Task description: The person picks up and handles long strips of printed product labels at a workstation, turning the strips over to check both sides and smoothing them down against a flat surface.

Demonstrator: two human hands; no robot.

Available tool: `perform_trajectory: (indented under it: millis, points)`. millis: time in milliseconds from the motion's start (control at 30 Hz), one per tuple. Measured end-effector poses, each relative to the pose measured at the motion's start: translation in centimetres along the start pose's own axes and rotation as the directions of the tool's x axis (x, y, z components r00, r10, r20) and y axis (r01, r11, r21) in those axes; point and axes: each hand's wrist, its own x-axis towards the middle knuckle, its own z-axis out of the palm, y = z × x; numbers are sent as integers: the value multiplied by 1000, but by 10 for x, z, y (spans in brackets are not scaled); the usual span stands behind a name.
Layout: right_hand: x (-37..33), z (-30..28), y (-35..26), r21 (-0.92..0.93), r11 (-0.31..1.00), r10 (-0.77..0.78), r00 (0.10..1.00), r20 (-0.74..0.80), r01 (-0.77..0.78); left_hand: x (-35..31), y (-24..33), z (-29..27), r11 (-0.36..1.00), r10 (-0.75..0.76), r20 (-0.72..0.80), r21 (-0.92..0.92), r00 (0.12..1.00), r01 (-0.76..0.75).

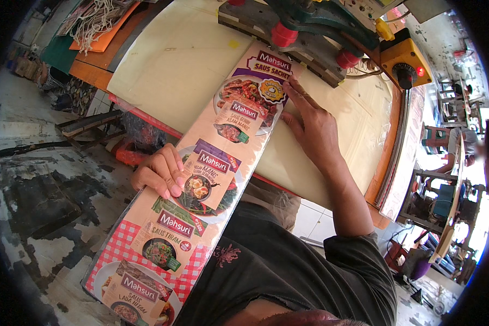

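Observation:
A long, narrow printed cardboard panel (223, 146) slants from the lower left up to the press. Pictures of sauce sachets and food plates cover it, with a red checked pattern toward its near end. My left hand (162, 173) grips its left edge around mid-length, fingers curled on top; its thumb is not clearly seen. Near the far end, my right hand (312, 122) rests with outstretched fingers on the panel's right edge, thumb apart. The panel's far edge meets the dark metal bar (304, 54) of the press; whether it goes beneath, I cannot tell.
The panel's upper part lies over a cream work surface (157, 60). Red knobs (283, 34) sit on the press bar. A yellow control box (406, 61) with a black dial and lit red lamp stands at right. White strings (95, 27) lie at far left. A person works in the right background.

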Motion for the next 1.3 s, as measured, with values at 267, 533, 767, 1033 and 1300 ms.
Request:
perform_trajectory:
  millis: [267,533,767,1033,1300]
  points:
    - [0,-1,-1,10,1000,15,1000,20,-15,1,3,2,1000,-9,-23,6,1000,9]
    - [0,-1,-1,16,1000,15,1000,18,-15,-2,-5,2,999,47,-30,-14,998,-47]
    - [0,-3,-3,14,1000,11,1000,20,-12,1,-5,-4,998,55,25,-18,998,-54]
    - [1,-2,0,41,999,0,1000,8,0,-6,-6,-4,1000,17,21,-11,1000,-17]
    - [1,-8,-3,44,999,3,998,56,-6,-8,-7,-8,999,30,0,-31,1000,-30]
